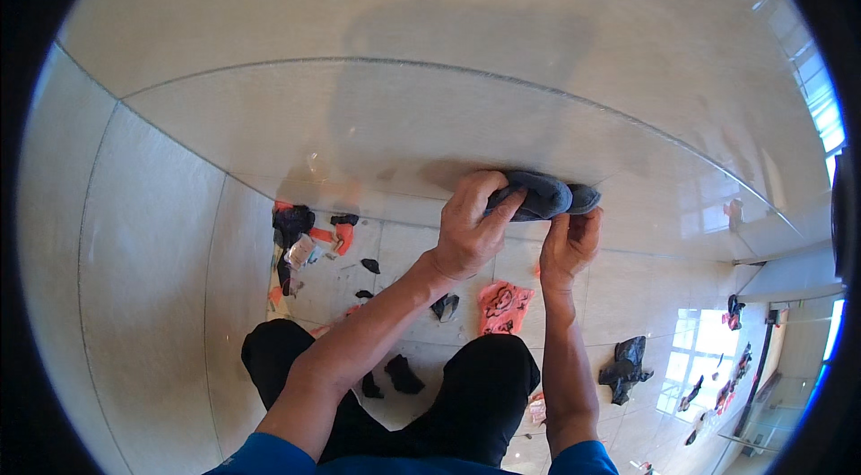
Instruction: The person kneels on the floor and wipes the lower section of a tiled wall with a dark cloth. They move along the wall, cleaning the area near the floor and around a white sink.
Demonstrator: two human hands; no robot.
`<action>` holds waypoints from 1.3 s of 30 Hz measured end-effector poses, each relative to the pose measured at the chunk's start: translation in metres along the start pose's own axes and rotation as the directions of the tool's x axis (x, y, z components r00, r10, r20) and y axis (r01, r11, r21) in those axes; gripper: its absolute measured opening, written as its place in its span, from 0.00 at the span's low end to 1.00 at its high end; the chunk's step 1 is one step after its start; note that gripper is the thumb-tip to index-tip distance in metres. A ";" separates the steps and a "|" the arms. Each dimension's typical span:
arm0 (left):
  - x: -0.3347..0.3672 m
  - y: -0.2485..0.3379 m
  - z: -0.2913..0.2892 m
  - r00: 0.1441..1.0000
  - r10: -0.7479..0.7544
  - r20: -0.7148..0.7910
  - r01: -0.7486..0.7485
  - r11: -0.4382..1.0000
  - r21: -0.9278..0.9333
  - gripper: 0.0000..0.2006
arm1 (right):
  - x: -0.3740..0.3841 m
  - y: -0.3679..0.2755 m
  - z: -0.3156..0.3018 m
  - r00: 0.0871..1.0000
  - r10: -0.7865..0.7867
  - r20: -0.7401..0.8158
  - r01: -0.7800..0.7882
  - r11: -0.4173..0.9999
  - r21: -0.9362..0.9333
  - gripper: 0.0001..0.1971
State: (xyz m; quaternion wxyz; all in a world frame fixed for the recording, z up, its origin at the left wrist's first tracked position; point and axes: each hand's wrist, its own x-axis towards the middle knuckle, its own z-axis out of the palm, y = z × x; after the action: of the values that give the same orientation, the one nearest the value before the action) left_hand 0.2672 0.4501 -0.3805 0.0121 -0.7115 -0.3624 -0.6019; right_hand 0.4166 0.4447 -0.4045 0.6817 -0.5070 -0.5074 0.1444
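Note:
A bundle of dark grey socks [538,194], two rounded ends showing at its right, is held up close to the beige tiled wall. My left hand [473,222] is closed on the left part of the bundle, fingers curled over its top and the thumb on its front. At the right end, my right hand [571,246] pinches the lower edge from below. Below the hands, a pink plastic bag [505,307] with black print lies on the floor.
Crumpled black and orange litter [300,237] is heaped at the left, by the wall corner. Dark cloth [404,374] lies between my knees. A black plastic bag [625,372] rests at right, with more scraps [726,390] farther along the shiny floor.

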 end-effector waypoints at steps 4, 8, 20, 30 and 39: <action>-0.033 -0.018 0.006 0.997 -0.005 0.082 0.007 1.000 -0.018 0.19 | -0.033 0.054 -0.010 0.998 0.021 0.063 -0.010 0.984 -0.179 0.07; -0.075 -0.034 0.011 0.979 -0.081 0.186 0.074 0.996 0.046 0.18 | -0.063 0.095 -0.005 0.983 0.172 0.067 -0.169 0.984 -0.047 0.08; -0.149 -0.037 0.042 0.876 -0.469 0.115 0.466 0.883 0.053 0.15 | -0.090 0.131 0.011 0.692 0.719 0.058 -0.671 0.611 0.420 0.12; -0.214 -0.091 0.032 0.417 -0.909 -0.012 0.883 0.408 -0.232 0.11 | -0.140 0.203 0.044 0.288 0.789 0.542 -0.841 -0.063 0.538 0.18; -0.241 -0.109 0.068 -0.047 -0.981 0.187 0.745 -0.159 -0.647 0.18 | -0.137 0.224 0.014 0.290 0.826 0.484 -0.865 0.010 0.502 0.14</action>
State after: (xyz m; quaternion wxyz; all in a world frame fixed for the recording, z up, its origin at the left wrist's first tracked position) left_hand 0.2640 0.4402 -0.6533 -0.5597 -0.0755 -0.5341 -0.6291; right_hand 0.4155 0.4544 -0.6667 0.5752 -0.4025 -0.0221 0.7118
